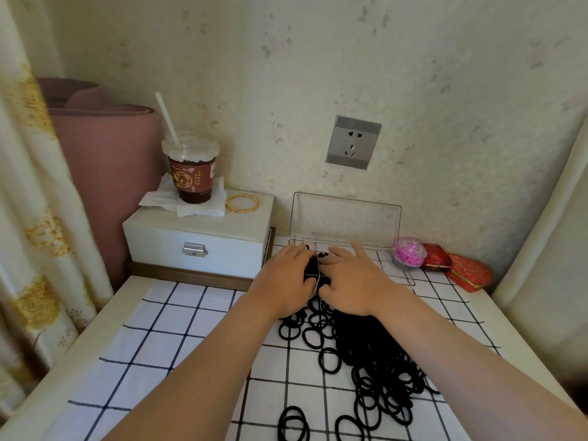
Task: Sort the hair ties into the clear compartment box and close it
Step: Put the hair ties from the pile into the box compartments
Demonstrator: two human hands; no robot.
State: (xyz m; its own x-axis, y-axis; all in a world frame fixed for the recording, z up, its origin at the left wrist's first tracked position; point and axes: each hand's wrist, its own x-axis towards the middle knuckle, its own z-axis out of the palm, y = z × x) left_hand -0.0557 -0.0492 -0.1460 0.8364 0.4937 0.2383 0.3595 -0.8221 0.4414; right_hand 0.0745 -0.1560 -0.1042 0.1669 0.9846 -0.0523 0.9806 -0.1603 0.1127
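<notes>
The tabletop [178, 338], covered in a white cloth with a dark grid, fills the lower frame. Both bare forearms reach up from 6 o'clock toward the centre, converging over the clear compartment box [345, 219], whose lid stands upright and open against the wall at 12 o'clock from the hands. At 10 o'clock from the hands sits a white jewellery box [197, 237] with a metal clasp, carrying an iced drink cup [192, 173] with a straw on a tissue and, just beside it, gold bangles [242, 203]. A loose heap of black hair ties [375, 361] sprawls across the cloth at 5 o'clock from the hands, partly under the right forearm, with a few stray loops near the lower edge.

The left hand [283, 281] lies palm down, fingers curled forward over a dark bundle of ties in the box's left compartments; its grip looks pressed onto them, though whether it is clamped cannot be told. The right hand [356, 278] is also palm down, fingers spread and flattened over the neighbouring compartments, thumb tucked toward the divider. At 3 o'clock of the box, a pink ball [409, 252] touches a red pouch [467, 272]
</notes>
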